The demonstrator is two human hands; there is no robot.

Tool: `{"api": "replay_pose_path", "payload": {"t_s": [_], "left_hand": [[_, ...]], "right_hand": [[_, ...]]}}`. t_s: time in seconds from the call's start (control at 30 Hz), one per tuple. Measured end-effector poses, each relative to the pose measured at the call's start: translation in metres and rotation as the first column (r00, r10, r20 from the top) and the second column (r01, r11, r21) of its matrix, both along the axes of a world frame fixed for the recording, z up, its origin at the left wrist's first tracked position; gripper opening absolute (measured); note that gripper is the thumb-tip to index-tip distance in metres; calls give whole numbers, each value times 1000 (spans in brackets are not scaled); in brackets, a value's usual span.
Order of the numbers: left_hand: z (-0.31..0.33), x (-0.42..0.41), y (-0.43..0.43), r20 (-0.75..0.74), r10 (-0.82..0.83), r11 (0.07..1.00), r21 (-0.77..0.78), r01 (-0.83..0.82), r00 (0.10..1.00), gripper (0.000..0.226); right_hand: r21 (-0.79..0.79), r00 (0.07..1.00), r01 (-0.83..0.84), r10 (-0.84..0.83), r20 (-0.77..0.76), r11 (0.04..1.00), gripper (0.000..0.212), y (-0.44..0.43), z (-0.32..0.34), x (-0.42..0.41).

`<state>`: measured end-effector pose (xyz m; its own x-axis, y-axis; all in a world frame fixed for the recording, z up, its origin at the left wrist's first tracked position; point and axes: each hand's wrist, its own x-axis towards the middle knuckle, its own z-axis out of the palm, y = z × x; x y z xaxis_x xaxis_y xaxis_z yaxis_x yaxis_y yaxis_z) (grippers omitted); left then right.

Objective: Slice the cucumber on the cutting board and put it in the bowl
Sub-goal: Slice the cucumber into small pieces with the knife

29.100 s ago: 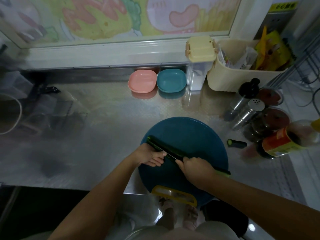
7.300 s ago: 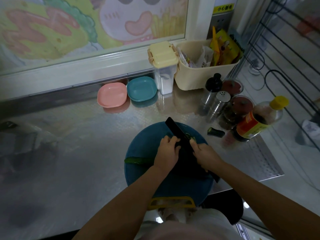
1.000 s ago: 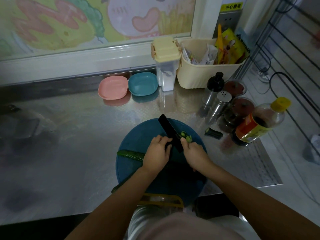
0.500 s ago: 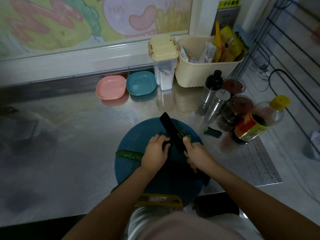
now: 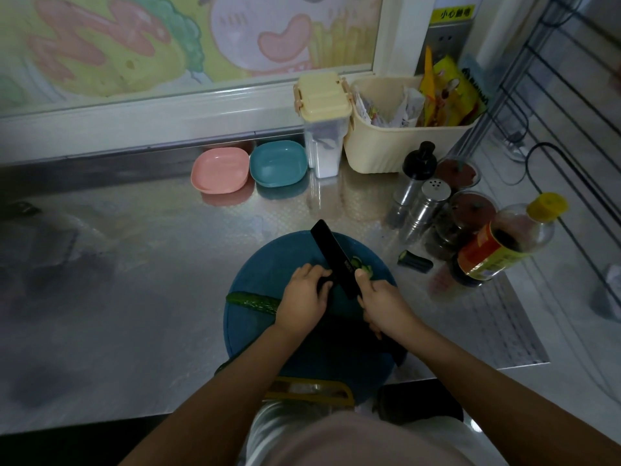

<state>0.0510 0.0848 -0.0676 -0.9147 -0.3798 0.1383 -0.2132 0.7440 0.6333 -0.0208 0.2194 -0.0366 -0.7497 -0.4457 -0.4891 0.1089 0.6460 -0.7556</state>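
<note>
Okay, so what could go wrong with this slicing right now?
The left hand pins the cucumber with fingers right against the knife; a slip could nick them. The cutting board seems to hang over the counter edge and might tip under pressure.

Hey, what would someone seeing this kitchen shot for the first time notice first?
Most likely the two hands at the centre: the right hand grips a black knife angled across the round blue cutting board, while the left hand holds the cucumber beside the blade, with a few slices just past it. Next comes the bright cartoon picture along the back wall, with a pink bowl and a teal bowl side by side below it.
</note>
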Motion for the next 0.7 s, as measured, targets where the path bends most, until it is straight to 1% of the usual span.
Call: {"api": "replay_pose_path", "payload": {"t_s": [0.17,0.3,0.47,0.6,0.7], "left_hand": [[-2,0,-1,-1,5,1000,0,-5,1000,17],[-1,-1,0,8,10,1000,12,-10,1000,18],[-1,0,0,11,17,1000,20,-17,1000,17],[0,-1,1,12,30,999,13,-30,999,14],[0,-2,0,14,33,999,9,-33,999,13]], "right_hand": [[87,994,-51,59,-97,995,61,-5,2,0],[141,989,-91,106,-106,986,57,-15,2,-1],[142,984,-109,128,-127,984,54,-15,0,0],[166,975,-125,152,-162,978,61,-6,-5,-2],[121,980,-126,142,-139,985,62,1,-8,-4]]}}
